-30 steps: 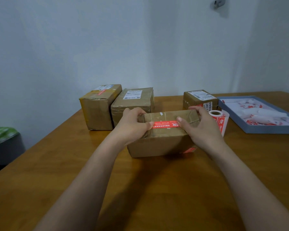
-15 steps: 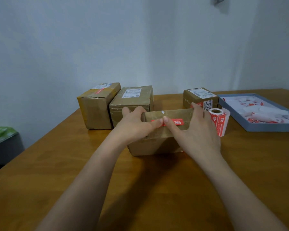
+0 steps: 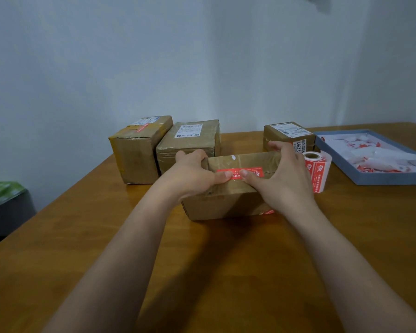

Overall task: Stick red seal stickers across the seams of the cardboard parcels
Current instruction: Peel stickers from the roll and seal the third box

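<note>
A taped cardboard parcel (image 3: 226,203) sits in the middle of the wooden table. A red seal sticker (image 3: 250,172) lies across its top. My left hand (image 3: 192,175) grips the parcel's left end, its thumb pressing the sticker's left part. My right hand (image 3: 281,181) wraps the right end, fingers over the far edge, thumb pressing the sticker near its middle. The two thumbs almost meet. A second red sticker (image 3: 269,211) shows at the parcel's lower right corner. A roll of red stickers (image 3: 318,170) stands just right of my right hand.
Three more parcels stand behind: one at far left (image 3: 137,152) with a red sticker on top, one beside it (image 3: 190,140), one at back right (image 3: 287,135). A blue tray (image 3: 380,180) with white and red scraps lies at right. A dark bin with green contents (image 3: 5,198) stands off the table's left.
My thumbs slid inward along the sticker from its two ends until they nearly touch at its middle. The parcel has stayed in place.
</note>
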`<state>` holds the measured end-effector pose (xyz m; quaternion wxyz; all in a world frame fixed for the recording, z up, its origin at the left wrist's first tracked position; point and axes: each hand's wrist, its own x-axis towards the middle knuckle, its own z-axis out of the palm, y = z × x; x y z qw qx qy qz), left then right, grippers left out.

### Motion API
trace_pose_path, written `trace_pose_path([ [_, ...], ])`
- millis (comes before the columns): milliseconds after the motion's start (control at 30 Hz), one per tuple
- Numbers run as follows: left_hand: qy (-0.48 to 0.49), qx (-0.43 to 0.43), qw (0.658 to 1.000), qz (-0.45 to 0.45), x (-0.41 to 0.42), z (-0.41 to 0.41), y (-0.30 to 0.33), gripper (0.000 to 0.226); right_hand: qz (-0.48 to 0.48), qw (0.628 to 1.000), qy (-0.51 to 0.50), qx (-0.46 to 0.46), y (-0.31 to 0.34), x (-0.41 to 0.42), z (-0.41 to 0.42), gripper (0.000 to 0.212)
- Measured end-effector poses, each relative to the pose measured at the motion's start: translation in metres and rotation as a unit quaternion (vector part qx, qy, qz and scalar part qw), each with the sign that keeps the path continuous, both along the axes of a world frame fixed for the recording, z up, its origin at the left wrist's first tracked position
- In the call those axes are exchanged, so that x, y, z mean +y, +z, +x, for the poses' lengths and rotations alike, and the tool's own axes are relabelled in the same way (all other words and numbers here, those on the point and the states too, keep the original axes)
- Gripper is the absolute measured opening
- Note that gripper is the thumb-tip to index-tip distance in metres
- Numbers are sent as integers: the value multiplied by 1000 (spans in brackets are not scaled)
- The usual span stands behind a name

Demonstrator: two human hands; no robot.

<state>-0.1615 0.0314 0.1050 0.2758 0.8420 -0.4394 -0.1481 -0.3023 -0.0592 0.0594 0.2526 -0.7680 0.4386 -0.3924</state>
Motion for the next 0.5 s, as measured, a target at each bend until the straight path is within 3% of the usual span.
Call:
trace_pose_path([
  [500, -2, 10, 1000, 7, -2, 5, -1, 59, 49, 997, 37, -44, 7, -4, -3, 67],
])
